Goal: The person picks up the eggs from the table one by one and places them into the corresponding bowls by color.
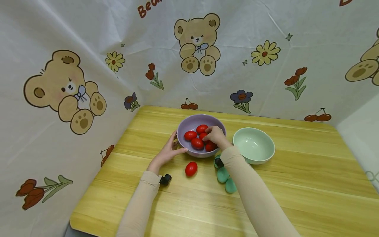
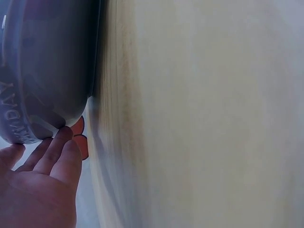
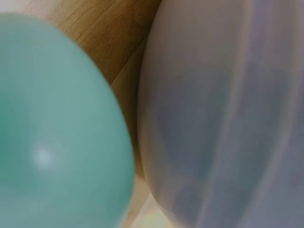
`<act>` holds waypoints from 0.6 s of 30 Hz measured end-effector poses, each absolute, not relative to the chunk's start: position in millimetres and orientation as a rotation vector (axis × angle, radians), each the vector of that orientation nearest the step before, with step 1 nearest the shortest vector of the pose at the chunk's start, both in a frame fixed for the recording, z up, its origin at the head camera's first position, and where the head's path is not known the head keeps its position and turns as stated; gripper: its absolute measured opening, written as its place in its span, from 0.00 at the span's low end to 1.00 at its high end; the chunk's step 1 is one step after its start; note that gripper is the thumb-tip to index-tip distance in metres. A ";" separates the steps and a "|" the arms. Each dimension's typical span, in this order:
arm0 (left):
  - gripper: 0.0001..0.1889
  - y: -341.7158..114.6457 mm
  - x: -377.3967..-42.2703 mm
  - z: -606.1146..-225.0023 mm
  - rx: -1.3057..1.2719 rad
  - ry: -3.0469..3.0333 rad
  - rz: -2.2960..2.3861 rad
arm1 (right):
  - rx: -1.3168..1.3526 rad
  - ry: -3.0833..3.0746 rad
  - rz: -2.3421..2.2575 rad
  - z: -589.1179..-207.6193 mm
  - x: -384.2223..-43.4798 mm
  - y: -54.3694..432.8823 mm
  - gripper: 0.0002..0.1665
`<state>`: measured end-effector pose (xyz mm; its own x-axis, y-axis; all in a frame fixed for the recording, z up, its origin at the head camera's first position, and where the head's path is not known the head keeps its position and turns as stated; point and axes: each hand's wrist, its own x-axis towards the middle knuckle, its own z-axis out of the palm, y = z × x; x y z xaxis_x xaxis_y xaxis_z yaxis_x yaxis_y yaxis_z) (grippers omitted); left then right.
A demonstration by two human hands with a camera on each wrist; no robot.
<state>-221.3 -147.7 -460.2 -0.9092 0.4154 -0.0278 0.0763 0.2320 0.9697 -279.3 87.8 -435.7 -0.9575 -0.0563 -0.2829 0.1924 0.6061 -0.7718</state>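
Note:
A purple bowl [image 1: 189,122] holds several glossy red eggs [image 1: 190,135]. My left hand [image 1: 166,154] is at its left side, thumb along the near rim. In the left wrist view, that hand's fingertips [image 2: 61,134] touch the bowl's outer wall, the fingers nearly straight. Reaching in over the right rim, my right hand [image 1: 217,135] pinches a red egg [image 1: 203,137] between thumb and fingers, among the others. The right wrist view shows only a green egg [image 3: 61,123] close beside the bowl's wall [image 3: 199,109]; that hand is out of sight there.
A pale green bowl [image 1: 257,144] stands right of the purple one. One red egg [image 1: 191,169] lies on the wooden table [image 1: 183,204] in front. Several green eggs [image 1: 223,175] lie by the right forearm, partly covered by it. A bear-printed cloth [image 1: 165,42] hangs behind.

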 end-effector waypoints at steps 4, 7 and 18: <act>0.50 -147.4 -220.3 -458.8 0.468 2.227 1.732 | 0.102 2.588 -1.318 -434.6 -277.9 88.2 0.26; 0.50 -147.5 -220.4 -457.9 0.463 2.224 1.732 | 0.084 2.611 -1.403 -434.7 -276.8 89.0 0.27; 0.50 -147.9 -220.1 -456.7 0.468 2.216 1.741 | 0.061 2.534 -1.724 -434.4 -271.2 88.2 0.31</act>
